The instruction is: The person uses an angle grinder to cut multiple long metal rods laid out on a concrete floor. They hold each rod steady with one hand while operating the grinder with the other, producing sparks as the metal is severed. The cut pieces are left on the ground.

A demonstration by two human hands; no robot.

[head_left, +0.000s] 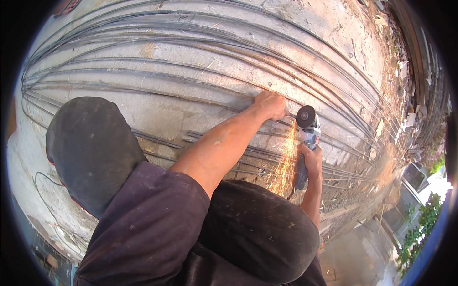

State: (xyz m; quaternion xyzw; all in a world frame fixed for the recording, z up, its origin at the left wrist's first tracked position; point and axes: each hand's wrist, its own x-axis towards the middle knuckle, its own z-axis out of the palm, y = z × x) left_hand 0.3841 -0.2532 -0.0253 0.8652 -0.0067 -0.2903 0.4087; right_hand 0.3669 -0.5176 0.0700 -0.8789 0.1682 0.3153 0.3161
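My left hand (270, 104) is closed on a thin steel rod (219, 104) low over the concrete. Just right of it, my right hand (311, 159) grips an angle grinder (312, 127), its black disc (305, 116) facing up toward the camera. A spray of orange sparks (285, 159) streams down from beside the disc toward my knee. Whether the disc touches the rod is too small to tell.
Long bundled steel rods (157, 41) curve across the concrete slab (334, 28) all around. My bent knees are below. A cable (40, 183) lies at the lower left. Planks and debris (420, 71) line the right edge, with green leaves (424, 224) at lower right.
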